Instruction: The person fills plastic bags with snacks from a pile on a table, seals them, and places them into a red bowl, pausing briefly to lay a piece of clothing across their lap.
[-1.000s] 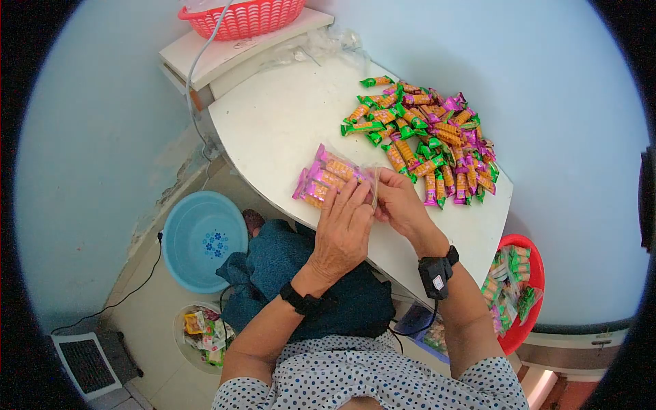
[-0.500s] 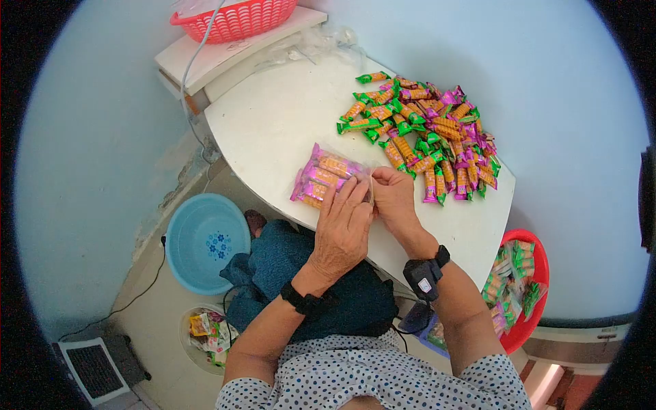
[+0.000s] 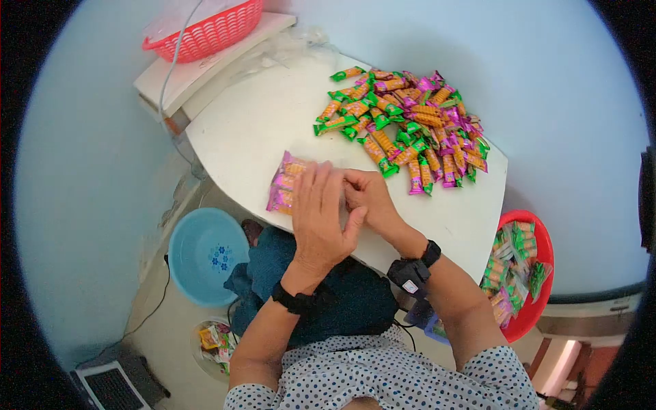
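Note:
A clear bag of purple-wrapped biscuit bars [image 3: 285, 182] lies at the near edge of the white table [image 3: 253, 130]. My left hand [image 3: 320, 217] rests flat on top of the bag, fingers spread, and covers most of it. My right hand [image 3: 367, 198] pinches the bag's open end just to the right of the left hand. A loose pile of green and purple wrapped bars [image 3: 403, 126] lies on the table beyond my hands.
A red basket [image 3: 205, 27] stands on a board at the back left. On the floor are a blue basin [image 3: 205, 253], a small bowl of wrappers [image 3: 215, 340] and, at the right, a red basin of filled bags [image 3: 523, 273].
My left hand has slid forward and flattened over the bag, hiding more of it. The right hand stays at the bag's open end. The view has shifted, so everything sits lower left.

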{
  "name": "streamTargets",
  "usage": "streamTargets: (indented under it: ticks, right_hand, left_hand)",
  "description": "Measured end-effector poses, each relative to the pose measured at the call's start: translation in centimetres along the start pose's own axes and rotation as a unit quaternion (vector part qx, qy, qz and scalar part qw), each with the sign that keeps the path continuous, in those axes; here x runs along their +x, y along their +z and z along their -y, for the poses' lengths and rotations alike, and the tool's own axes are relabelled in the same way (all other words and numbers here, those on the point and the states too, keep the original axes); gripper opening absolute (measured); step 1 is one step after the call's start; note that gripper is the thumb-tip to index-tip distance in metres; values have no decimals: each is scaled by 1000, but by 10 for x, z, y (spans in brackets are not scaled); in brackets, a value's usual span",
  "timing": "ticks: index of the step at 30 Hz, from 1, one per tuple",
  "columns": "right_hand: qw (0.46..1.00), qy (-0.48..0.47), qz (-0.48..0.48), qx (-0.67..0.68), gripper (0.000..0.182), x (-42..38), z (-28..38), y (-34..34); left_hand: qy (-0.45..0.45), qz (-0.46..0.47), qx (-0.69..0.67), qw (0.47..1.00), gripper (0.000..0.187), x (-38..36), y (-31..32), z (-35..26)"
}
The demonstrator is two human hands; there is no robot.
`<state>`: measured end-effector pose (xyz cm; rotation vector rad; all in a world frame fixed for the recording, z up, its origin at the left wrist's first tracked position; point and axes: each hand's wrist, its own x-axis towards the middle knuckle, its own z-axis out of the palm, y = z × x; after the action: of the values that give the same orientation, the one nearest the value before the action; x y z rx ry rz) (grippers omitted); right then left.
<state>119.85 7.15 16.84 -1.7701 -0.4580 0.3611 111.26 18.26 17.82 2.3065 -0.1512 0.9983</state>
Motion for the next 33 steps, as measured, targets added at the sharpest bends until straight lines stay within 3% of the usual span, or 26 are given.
streamTargets:
  ticks: [5, 8, 11, 14, 18, 21, 24, 27, 33]
  right_hand:
    - [995, -91, 22, -41, 20, 2, -6, -2]
    - [997, -51, 14, -57, 18, 0, -7, -5]
    - [991, 57, 108, -63, 17, 1, 8, -22]
    - [982, -35, 15, -186, 18, -15, 36, -37]
    - [889, -121, -53, -439, 25, -37, 53, -72]
    - [804, -93, -107, -578, 40, -55, 47, -84]
    - [793, -74, -101, -597, 45, -61, 35, -88]
    - [759, -124, -126, -626, 44, -62, 20, -93]
    - [800, -89, -123, -581, 39, -61, 25, -90]
  left_hand:
    - [-15, 31, 13, 999, 60, -1, 4, 4]
    - [-9, 35, 41, 998, 57, -3, 6, 4]
    - [-16, 34, 44, 998, 57, 0, 7, 3]
    - [-2, 41, 64, 997, 59, -3, 5, 5]
    - [-16, 26, 77, 997, 61, -2, 6, 0]
    - [-34, 7, 97, 995, 58, -2, 10, 1]
    - [-18, 4, 124, 992, 49, -1, 11, 4]
    - [6, 6, 141, 990, 38, -3, 9, 3]
    - [24, -6, 121, 992, 32, -8, 5, 8]
